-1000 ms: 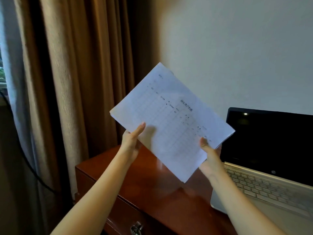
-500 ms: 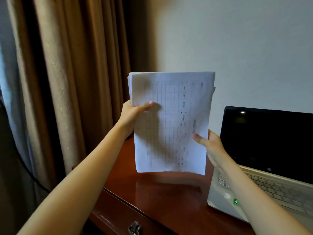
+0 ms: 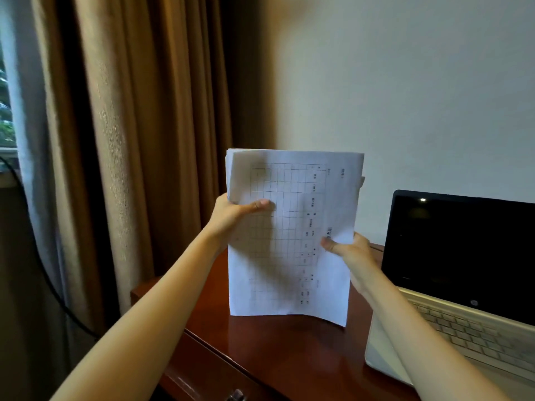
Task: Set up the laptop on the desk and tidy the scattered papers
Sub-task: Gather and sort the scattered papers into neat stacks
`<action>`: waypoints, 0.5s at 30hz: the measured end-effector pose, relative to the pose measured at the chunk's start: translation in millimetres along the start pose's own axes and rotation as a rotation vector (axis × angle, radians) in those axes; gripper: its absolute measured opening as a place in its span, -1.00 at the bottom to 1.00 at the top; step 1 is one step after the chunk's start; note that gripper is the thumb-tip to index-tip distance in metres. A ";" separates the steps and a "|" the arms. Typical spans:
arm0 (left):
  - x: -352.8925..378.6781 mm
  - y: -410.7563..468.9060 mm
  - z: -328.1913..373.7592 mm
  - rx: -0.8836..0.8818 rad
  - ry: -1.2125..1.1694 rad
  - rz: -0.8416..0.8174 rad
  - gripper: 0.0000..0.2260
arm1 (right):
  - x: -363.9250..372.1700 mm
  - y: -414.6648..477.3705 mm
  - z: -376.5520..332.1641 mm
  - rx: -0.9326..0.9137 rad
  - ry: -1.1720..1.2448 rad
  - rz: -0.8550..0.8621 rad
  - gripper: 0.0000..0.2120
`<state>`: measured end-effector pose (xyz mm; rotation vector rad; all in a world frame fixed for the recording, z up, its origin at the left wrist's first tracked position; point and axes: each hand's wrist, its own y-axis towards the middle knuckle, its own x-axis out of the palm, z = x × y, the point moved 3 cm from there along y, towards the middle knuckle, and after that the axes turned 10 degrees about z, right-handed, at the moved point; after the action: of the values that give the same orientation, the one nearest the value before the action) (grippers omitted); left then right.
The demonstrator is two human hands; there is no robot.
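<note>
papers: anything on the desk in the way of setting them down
Nothing visible. The desk right below the papers shows bare wood; the open laptop sits off to the right, clear of that spot.

This looks like a bedroom or hotel room: heavy brown curtains (image 3: 139, 140) cover a window at left, beside a polished wooden tabletop (image 3: 275, 351) against a plain wall (image 3: 405, 82).

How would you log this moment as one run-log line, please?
papers: upright stack over desk | left hand: grips left edge | right hand: pinches right edge | laptop: open, screen dark
</note>
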<state>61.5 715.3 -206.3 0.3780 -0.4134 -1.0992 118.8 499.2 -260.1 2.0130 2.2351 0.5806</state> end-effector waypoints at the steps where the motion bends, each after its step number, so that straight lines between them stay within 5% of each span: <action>1: 0.9 2.2 1.2 0.012 0.003 0.014 -0.84 | 1.9 2.5 -3.0 -0.021 -0.005 0.038 -0.74; 7: -6.3 7.3 -0.5 -0.068 -0.047 0.008 -0.83 | -0.2 6.5 4.6 0.061 -0.019 0.031 -0.79; 11: -7.7 -8.0 -31.9 -0.180 -0.049 -0.048 -0.76 | -3.2 -9.7 42.3 0.182 -0.096 0.041 -0.64; 15: -7.8 -13.1 -36.2 -0.100 0.063 -0.065 -0.88 | -2.7 -4.8 49.2 0.205 -0.105 0.117 -0.40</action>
<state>66.3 720.3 -245.0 0.3384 -0.2906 -1.1635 129.7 507.4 -307.7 2.2251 2.2068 0.2553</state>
